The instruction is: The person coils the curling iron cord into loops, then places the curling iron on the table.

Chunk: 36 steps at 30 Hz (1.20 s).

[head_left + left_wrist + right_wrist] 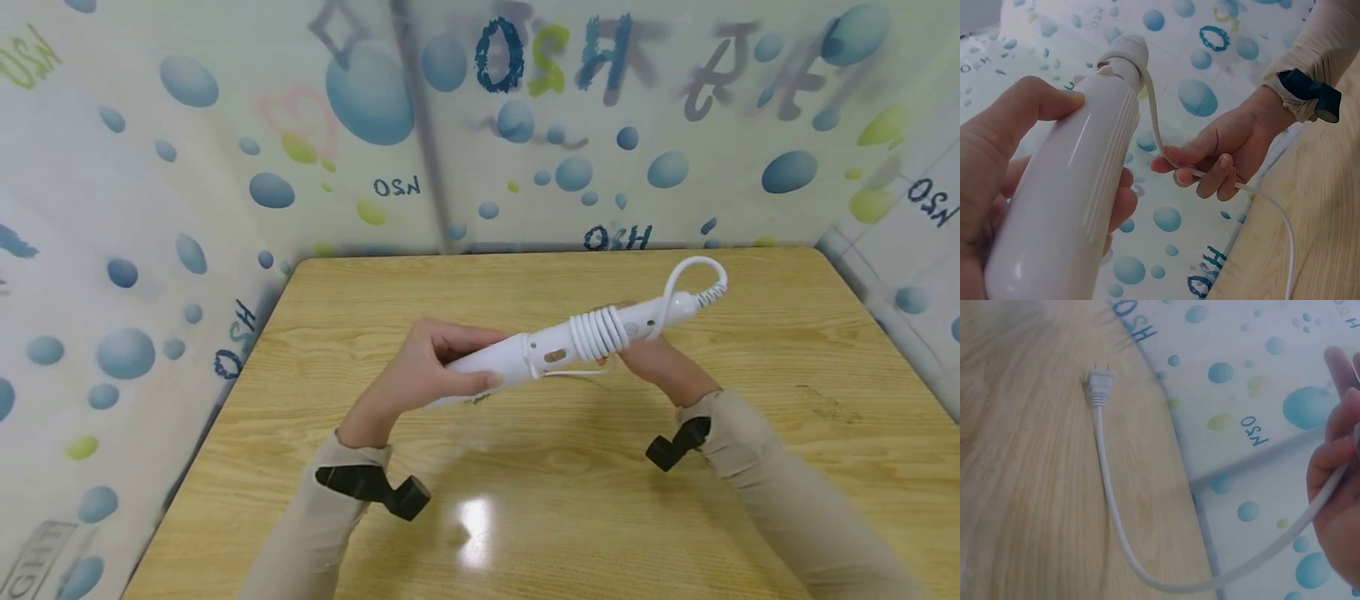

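Observation:
A long white hair straightener (498,360) is held tilted above the table, its right end higher in the head view. My left hand (408,375) grips the wide end, thumb along the near side. Several turns of white power cord (600,332) wrap the handle, beside a small display (556,356). Partly behind the handle is my right hand (652,358). In the left wrist view the right hand's fingers (1210,178) pinch a loose length of that cord. The cord runs on to a two-prong plug (1100,384) lying on the wood.
The light wooden table (360,300) backs onto a wall covering (480,158) printed with blue and green drops. Another covered wall (97,250) stands along the left. A bright reflection shows near the table's front. Each sleeve carries a black wrist mount (375,487).

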Available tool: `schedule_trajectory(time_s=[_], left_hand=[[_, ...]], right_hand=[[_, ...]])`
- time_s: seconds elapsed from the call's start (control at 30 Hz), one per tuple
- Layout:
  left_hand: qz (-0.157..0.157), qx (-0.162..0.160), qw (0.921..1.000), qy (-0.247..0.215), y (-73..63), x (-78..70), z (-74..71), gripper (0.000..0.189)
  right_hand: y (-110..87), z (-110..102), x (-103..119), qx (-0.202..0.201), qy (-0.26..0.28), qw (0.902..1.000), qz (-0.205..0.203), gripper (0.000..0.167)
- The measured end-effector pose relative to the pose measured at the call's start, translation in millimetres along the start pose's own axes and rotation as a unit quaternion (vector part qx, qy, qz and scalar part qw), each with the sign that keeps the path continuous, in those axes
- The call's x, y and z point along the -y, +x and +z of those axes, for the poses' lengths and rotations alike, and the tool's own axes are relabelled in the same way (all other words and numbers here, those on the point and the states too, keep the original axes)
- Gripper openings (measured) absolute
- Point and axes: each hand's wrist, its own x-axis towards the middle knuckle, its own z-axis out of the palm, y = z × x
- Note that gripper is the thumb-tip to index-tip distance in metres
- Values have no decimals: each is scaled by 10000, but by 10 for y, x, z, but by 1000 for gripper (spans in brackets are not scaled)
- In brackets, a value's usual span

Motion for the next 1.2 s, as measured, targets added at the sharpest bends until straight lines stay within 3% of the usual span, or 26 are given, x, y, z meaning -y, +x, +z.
schedule_trajectory(time_s=[0.1,0.17,0.27,0.4,0.63,0.87,1.03,1.2], left_hand=[[24,300,9995,71,-8,-5,-9,36],[57,427,9989,164,-11,-3,-20,35],[134,580,9979,251,-15,7,-37,35],[155,818,9958,368,-28,6,-51,36],[126,1386,9898,294,-43,19,-58,36],[-172,1979,9794,373,-47,60,-24,36],[-129,2216,9671,1241,-33,56,15,36],[5,2168,9458,2419,6,86,59,33]], right_hand=[[95,-26,-9,594,762,9952,-186,20],[154,-32,13,789,997,9919,16,21],[196,-34,97,768,420,9945,579,21],[240,-33,193,1005,-264,9893,1022,15],[330,-20,249,1675,-340,9803,989,5],[360,-31,285,2484,-721,9593,1133,7],[366,-11,343,2826,-1182,9412,1428,5],[353,0,417,2942,-1490,9258,1850,5]])
